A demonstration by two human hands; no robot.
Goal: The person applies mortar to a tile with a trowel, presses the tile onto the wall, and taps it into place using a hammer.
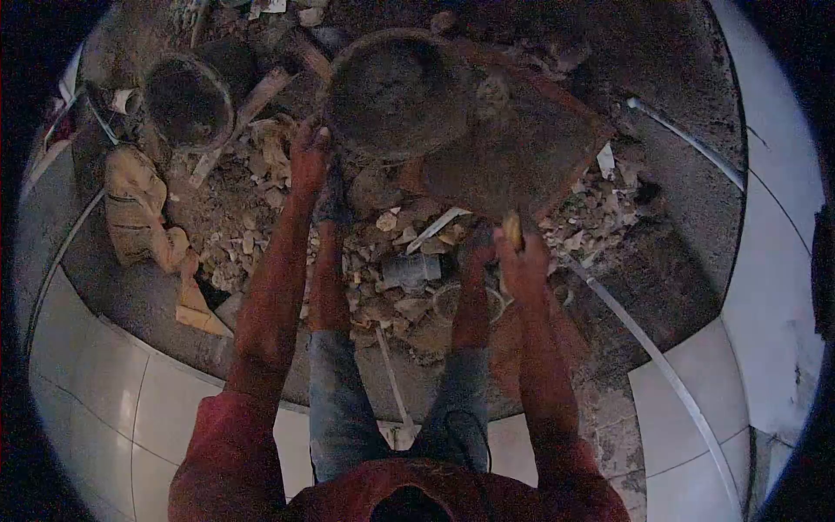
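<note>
My left hand grips the near rim of a round, dirt-caked basin that sits tilted on the rubble. My right hand is closed around a yellowish handle whose end pokes out above the fist, against the near edge of a flat, rusty square slab. The slab leans partly under the basin. My bare legs and feet stand in the debris just below both hands.
Broken rubble and scraps cover the ground. A second dark bucket stands at the upper left, a crumpled sack beside it. A thin white pipe runs along the right. White floor tiles border the pit.
</note>
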